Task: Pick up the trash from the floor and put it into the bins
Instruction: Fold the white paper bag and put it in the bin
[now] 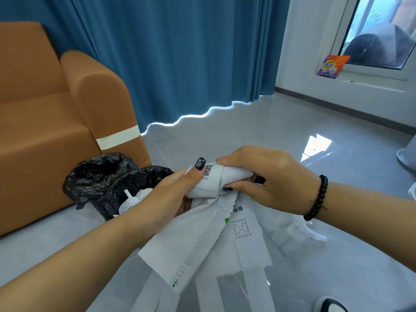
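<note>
A white non-woven bag (202,239) with printed marks and long straps hangs in front of me above the floor. My left hand (173,194) grips its bunched top from the left, thumb on the printed code. My right hand (265,179) curls round the same bunched top from the right. Two bins lined with black plastic stand by the sofa: the far bin (94,170) and the near bin (137,188), which holds several white scraps. The near bin sits just left of my left hand.
An orange sofa (56,122) fills the left side, with blue curtains (180,52) behind it. A purple and orange packet (332,66) lies on the window sill at the far right. Grey glossy floor tiles (247,127) stretch ahead. A shoe tip (331,305) shows at the bottom right.
</note>
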Demonstrator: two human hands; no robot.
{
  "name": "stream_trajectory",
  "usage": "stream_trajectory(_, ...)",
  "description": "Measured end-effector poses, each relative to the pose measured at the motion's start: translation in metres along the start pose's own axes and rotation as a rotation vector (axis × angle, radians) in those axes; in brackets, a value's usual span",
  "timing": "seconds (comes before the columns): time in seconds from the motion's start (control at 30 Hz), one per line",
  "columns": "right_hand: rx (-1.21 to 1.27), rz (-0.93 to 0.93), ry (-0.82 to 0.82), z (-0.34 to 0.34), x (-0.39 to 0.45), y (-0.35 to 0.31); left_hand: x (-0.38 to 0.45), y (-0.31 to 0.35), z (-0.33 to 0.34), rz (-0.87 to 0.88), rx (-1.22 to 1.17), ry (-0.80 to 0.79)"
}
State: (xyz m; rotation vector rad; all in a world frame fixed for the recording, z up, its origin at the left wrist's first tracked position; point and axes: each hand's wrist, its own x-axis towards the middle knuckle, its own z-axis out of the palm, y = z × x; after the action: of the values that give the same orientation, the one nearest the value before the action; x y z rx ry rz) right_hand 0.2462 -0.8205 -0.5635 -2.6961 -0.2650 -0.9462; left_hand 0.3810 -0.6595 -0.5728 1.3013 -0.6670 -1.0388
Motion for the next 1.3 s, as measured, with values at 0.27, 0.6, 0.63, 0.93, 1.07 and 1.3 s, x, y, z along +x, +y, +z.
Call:
stream_trajectory(0.27,0.128,0.094,-0.057,0.001,-0.002,0.001,0.004,-0.005,-0.008,0.145,0.192,0.069)
stream_trajectory(0.6,0.643,0.629,-0.093,0.012,-0.005,-0.009,0.000,-0.006,-0.002,0.127,0.329,0.082)
stream_trajectory(0.63,0.641,0.632,-0.073,0.013,-0.005,-0.010,0.001,-0.007,-0.005,0.088,0.335,0.101)
stream_trajectory(0.93,0.436,0.601,-0.006,0.018,-0.003,-0.015,0.003,-0.010,-0.014,-0.064,0.168,-0.035)
stream_trajectory(1.07,0.556,0.653,-0.017,0.016,-0.001,-0.015,0.005,-0.009,-0.014,0.064,0.227,-0.028)
stream_trajectory(1.3,0.641,0.686,-0.176,0.007,-0.003,-0.015,0.004,-0.014,-0.013,0.216,0.390,0.034)
